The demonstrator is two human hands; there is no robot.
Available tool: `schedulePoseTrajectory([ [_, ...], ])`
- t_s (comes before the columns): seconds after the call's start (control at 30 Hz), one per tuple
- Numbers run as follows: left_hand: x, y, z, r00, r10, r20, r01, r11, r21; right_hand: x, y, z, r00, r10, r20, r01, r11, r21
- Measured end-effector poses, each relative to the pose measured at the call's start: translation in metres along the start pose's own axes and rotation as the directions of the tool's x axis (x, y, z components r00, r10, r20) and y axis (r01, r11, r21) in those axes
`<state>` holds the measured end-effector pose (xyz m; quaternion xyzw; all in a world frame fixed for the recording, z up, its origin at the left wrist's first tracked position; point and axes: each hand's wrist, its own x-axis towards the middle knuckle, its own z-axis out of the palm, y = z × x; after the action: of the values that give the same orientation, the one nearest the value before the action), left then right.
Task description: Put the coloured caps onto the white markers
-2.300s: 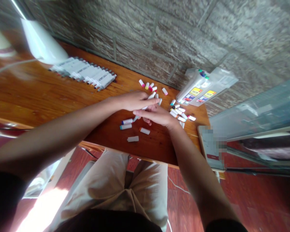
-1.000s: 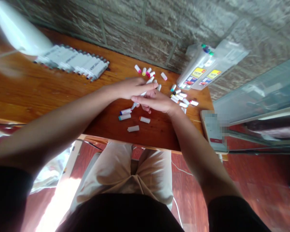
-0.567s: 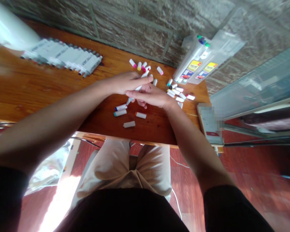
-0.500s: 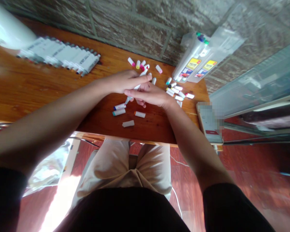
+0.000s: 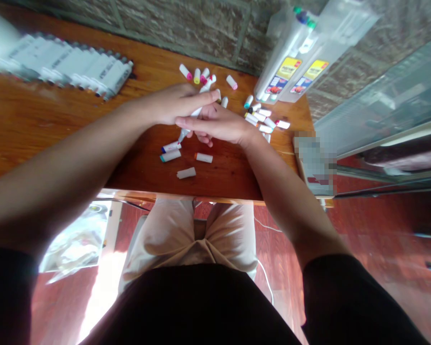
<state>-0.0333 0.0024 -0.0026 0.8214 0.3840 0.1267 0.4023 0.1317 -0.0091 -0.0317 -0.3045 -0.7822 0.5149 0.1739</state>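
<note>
A white marker pen (image 5: 207, 85) lies slantwise between my hands, its narrow uncapped end pointing down toward the desk's front. My left hand (image 5: 177, 104) closes on it from the left, thumb stretched along the near side. From the right, my right hand (image 5: 222, 123) grips the same marker lower down, its thumb crossing over the barrel and its other fingers curled beneath. Just below that bare end are a blue-banded marker cap (image 5: 171, 147) and a teal-banded cap (image 5: 170, 156). An orange-banded cap (image 5: 204, 157) and a plain white cap (image 5: 186, 173) lie nearer the front edge.
Several white markers (image 5: 66, 64) lie side by side at the left, beside a white lamp-like object (image 5: 0, 38). Loose caps (image 5: 264, 120) are heaped right of my hands; several more sit behind. A clear plastic marker case (image 5: 290, 62) stands against the brick wall (image 5: 187, 28).
The view has tilted down and shifted, so the desk things appear higher and further left in the picture. Both hands keep the same hold on the marker.
</note>
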Motion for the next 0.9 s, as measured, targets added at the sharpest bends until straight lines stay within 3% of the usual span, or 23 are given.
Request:
schedulePoseTrajectory([
  [0.3,-0.003,0.003,-0.001,1.000,0.011,0.000,-0.011,0.996,0.094,0.002,0.003,0.001,1.000,-0.014,-0.016,0.015,0.998,0.061],
  [0.47,-0.004,0.004,-0.002,0.998,0.029,-0.051,-0.020,0.986,0.167,0.002,0.003,0.000,1.000,-0.013,-0.005,0.014,0.996,0.083],
  [0.9,-0.009,0.012,-0.001,0.998,-0.017,-0.063,0.033,0.965,0.261,0.001,-0.009,0.001,0.999,0.022,0.028,-0.022,1.000,-0.005],
])
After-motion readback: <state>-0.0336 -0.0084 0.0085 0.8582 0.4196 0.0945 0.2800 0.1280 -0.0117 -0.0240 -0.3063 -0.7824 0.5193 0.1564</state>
